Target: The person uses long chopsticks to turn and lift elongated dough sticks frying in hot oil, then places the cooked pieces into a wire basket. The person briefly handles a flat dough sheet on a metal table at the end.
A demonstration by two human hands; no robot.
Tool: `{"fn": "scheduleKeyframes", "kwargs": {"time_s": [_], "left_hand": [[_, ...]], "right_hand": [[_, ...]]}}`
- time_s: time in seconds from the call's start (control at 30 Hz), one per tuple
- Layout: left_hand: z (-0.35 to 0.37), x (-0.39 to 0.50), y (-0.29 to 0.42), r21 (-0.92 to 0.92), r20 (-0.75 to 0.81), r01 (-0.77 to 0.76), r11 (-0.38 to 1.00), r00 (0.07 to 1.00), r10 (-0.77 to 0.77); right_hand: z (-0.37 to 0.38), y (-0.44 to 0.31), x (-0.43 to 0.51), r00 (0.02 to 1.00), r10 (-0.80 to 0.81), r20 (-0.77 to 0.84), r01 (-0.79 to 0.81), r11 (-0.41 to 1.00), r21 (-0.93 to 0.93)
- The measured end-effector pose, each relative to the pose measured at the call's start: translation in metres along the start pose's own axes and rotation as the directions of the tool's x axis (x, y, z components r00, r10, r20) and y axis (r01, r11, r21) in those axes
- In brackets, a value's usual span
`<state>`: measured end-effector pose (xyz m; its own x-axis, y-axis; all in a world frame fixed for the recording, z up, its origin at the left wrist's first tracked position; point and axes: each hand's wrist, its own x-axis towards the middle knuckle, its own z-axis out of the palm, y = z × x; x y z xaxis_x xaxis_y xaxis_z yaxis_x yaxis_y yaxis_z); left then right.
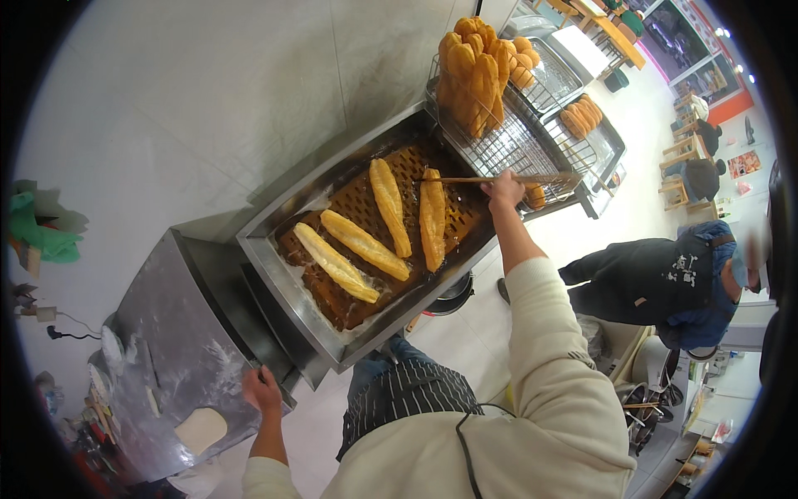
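Observation:
My right hand (504,190) holds a pair of long wooden chopsticks (461,180) over the fryer's right side. Their tips reach the upper part of a golden dough stick (432,218). Several dough sticks float in the oil of a rectangular steel fryer (288,315), above a perforated plate (355,203). The one nearest the left end (336,262) is the palest. My left hand (262,388) rests at the edge of a floured metal worktable (181,337), fingers partly curled; whether it grips the edge is unclear. A flat piece of dough (201,430) lies on that table.
A wire rack (492,146) at the fryer's far right holds upright fried dough sticks (477,75). Behind it are round fried balls (522,59) and a tray with shorter fried pieces (581,116). A person in a dark apron (642,280) stands at right. A pan (452,296) sits below the fryer.

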<state>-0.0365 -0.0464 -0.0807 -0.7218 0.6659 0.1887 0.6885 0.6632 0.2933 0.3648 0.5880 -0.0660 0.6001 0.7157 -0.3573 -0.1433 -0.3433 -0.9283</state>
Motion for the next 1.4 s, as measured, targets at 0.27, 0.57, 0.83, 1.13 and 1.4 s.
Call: {"fn": "scheduleKeyframes", "kwargs": {"time_s": [0.27, 0.57, 0.83, 1.13, 1.4], "left_hand": [[-0.007, 0.003, 0.009, 0.007, 0.04, 0.012, 1.0, 0.999, -0.012], [-0.007, 0.002, 0.012, 0.054, 0.056, 0.016, 0.998, 0.998, -0.019], [-0.008, 0.002, 0.012, 0.068, 0.061, 0.024, 0.997, 0.998, -0.028], [-0.002, 0.0, 0.002, 0.063, 0.071, 0.039, 0.997, 0.997, -0.043], [-0.004, -0.001, 0.004, 0.038, 0.044, 0.017, 0.999, 0.999, -0.019]], "right_hand": [[-0.137, 0.059, 0.01, 0.963, 0.248, -0.105, -0.169, 0.861, 0.479], [-0.223, 0.075, -0.034, 0.986, 0.168, -0.01, -0.124, 0.765, 0.632], [-0.211, 0.02, -0.054, 0.999, 0.034, -0.015, -0.017, 0.783, 0.622], [-0.212, -0.052, -0.044, 0.999, -0.048, -0.016, 0.047, 0.763, 0.644], [-0.22, -0.204, -0.012, 0.982, -0.186, -0.042, 0.154, 0.64, 0.753]]}}
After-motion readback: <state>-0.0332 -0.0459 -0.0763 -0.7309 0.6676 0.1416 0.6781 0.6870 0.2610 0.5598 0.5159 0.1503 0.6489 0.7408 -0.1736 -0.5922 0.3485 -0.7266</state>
